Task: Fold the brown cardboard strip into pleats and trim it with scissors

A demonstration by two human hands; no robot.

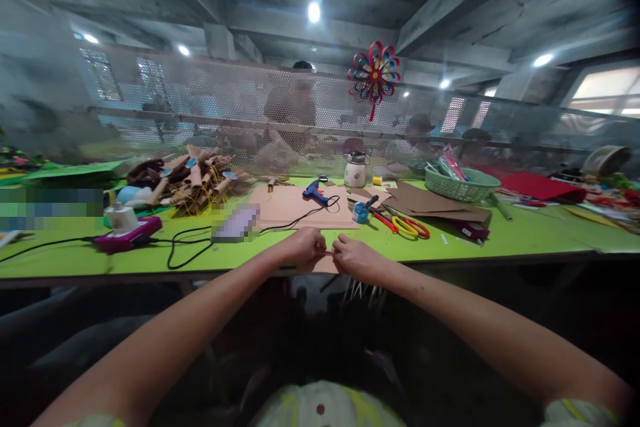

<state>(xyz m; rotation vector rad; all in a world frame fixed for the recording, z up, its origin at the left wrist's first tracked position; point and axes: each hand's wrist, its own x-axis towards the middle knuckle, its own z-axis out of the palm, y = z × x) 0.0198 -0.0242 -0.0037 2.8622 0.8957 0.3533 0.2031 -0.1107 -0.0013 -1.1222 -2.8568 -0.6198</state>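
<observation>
At the front edge of the green table, my left hand (306, 247) is closed, its fingertips pinching one side of a small piece of brown paper (326, 265). My right hand (357, 259) pinches the other side, close to the left. Most of the paper is hidden by my fingers. Just beyond both hands lies a brown cardboard sheet (280, 208) with a blue hot glue gun (315, 192) on it. Right of that stand a small blue jar (360, 213) and scissors with yellow (404, 227) and red handles.
A purple power strip (127, 235) with black cables lies left, beside a blurred flat object (236, 223). Behind it is a pile of brown paper rolls (197, 180). At right are brown sheets (435, 204) and a green basket (463, 184). A mesh screen (225, 127) rises behind, with people beyond.
</observation>
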